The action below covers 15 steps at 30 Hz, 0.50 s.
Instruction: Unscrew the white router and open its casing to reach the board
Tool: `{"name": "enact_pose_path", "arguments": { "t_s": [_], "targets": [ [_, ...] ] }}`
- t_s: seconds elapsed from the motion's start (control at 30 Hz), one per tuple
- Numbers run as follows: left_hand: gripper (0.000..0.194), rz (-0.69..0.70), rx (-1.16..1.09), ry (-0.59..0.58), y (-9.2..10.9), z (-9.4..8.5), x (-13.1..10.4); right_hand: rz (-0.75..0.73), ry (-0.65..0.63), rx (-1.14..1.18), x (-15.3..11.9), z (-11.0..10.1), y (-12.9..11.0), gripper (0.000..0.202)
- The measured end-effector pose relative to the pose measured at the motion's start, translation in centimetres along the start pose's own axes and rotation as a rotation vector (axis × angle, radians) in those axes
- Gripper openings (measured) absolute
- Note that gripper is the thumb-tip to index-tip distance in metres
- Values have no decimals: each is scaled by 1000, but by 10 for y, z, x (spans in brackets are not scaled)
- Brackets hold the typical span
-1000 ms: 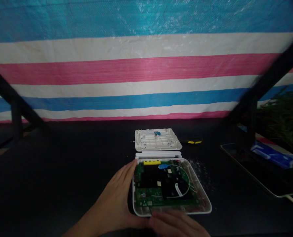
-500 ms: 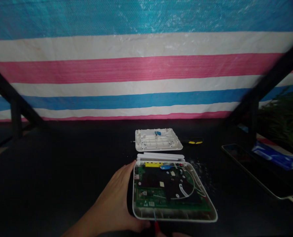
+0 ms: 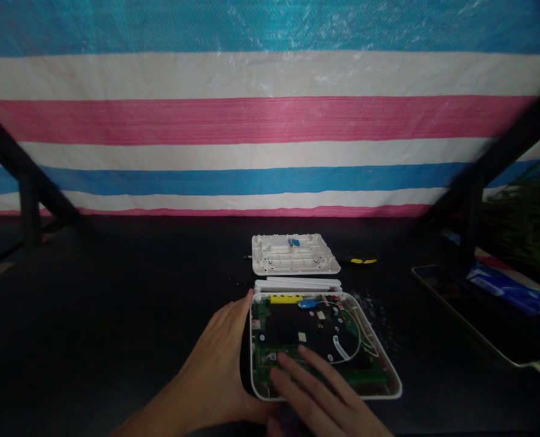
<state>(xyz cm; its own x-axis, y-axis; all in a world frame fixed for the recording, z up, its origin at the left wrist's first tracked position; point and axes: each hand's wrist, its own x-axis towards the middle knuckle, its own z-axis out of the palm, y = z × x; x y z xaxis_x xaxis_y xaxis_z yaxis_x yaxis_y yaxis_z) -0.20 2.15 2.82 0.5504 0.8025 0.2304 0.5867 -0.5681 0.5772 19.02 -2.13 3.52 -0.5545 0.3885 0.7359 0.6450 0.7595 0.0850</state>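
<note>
An opened white router sits in front of me, its green circuit board and black sheet showing inside the casing. My left hand grips its left side, fingers along the edge and thumb by the front left corner. Over the front of the board lies my right hand, fingers stretched out and apart, the tips at or just above the board; contact is unclear. Thin white antenna wires curve across the black sheet. A yellow port block and a blue piece line the rear. No screwdriver shows now.
Behind the router's folded white antennas lies a white cover, inside up, with a small blue piece on it. A black and yellow tool handle pokes out beside it. A phone with a cable and a blue packet lie right.
My right hand has come up from below the front edge to over the board. The red-handled screwdriver tip seen at that edge is out of sight. My left hand keeps its hold.
</note>
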Motion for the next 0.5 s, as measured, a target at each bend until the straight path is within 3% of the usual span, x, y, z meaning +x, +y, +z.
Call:
{"name": "enact_pose_path", "arguments": {
  "t_s": [0.1,0.3,0.43,0.5],
  "targets": [
    [124,1,-6,0,1,0,0,132,-31,1,-1,-5,4,27],
    [125,-32,-37,-10,5,-2,2,24,-45,167,2,-13,12,20],
    [129,-33,-32,-19,2,-1,0,75,-230,269,15,-27,17,24],
    [131,-31,-32,-19,1,0,-1,73,-244,297,14,-30,19,22]
  ]
}}
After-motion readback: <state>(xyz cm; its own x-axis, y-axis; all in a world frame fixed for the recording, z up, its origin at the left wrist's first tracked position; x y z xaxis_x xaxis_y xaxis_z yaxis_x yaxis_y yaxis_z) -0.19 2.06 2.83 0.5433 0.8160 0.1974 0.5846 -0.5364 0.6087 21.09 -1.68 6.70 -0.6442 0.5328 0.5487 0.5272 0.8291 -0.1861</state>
